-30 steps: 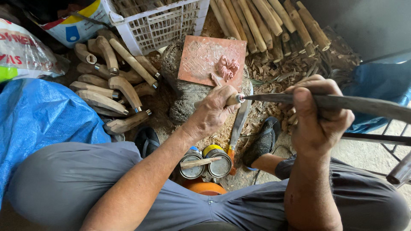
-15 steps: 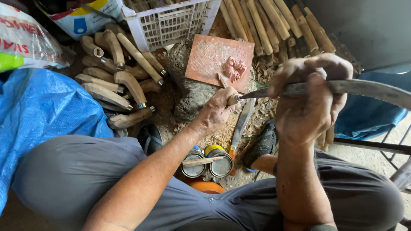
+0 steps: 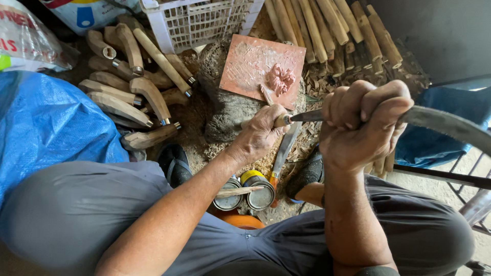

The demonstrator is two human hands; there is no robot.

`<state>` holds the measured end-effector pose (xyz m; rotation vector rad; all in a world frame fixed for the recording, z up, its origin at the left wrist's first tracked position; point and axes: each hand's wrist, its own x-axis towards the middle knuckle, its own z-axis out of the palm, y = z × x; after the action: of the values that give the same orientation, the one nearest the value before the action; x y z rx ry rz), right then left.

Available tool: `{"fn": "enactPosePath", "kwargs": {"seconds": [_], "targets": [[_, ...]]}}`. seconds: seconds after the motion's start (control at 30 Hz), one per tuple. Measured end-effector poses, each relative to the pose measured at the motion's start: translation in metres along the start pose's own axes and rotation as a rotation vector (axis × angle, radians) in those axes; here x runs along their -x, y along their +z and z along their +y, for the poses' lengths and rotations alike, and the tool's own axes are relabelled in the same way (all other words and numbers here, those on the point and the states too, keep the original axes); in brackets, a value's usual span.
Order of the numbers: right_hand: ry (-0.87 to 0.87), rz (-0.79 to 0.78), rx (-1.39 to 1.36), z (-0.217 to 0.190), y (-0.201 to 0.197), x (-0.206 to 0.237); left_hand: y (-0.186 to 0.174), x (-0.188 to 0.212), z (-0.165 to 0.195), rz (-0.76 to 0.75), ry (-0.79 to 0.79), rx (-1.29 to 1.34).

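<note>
Right hand (image 3: 365, 125) raised nearer; both hands grip one blade (image 3: 440, 122); two tins (image 3: 245, 191).

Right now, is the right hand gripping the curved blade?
Yes, the right hand is closed in a fist around the curved blade.

Blade (image 3: 445, 122): dull grey steel, darker patches; held in the right hand (image 3: 365, 128) at 3 o'clock. Handle (image 3: 281, 120) in the left hand (image 3: 261, 135): pale tan wood, bright metal collar. Slab (image 3: 255, 66) at 12 o'clock: terracotta pink, scraped lighter streaks, one pink lump. Carved handles (image 3: 133, 87) at 10 o'clock: beige-brown, silver ferrules. Crate (image 3: 199, 20): white lattice. Tarpaulin (image 3: 46, 122) at 9 o'clock: bright blue. Tins (image 3: 253, 186) at 6 o'clock: one yellow-rimmed. Trousers (image 3: 76, 214): plain grey.
</note>
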<state>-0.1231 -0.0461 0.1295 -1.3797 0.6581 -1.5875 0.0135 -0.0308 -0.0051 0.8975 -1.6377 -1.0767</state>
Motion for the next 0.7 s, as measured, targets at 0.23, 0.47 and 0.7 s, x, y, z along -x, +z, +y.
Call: {"fn": "enactPosePath", "kwargs": {"seconds": [0.23,0.47,0.7], "targets": [[0.018,-0.001,-0.037,0.011,0.003,0.005,-0.004,-0.001,0.000,0.039,0.003,0.048],[-0.030,-0.026,0.042,0.022,0.000,-0.003,-0.007,-0.002,-0.002,0.030,0.027,0.009],[-0.123,-0.381,0.945,-0.003,-0.012,-0.019,-0.012,-0.003,0.000,0.034,-0.067,0.012]]}}
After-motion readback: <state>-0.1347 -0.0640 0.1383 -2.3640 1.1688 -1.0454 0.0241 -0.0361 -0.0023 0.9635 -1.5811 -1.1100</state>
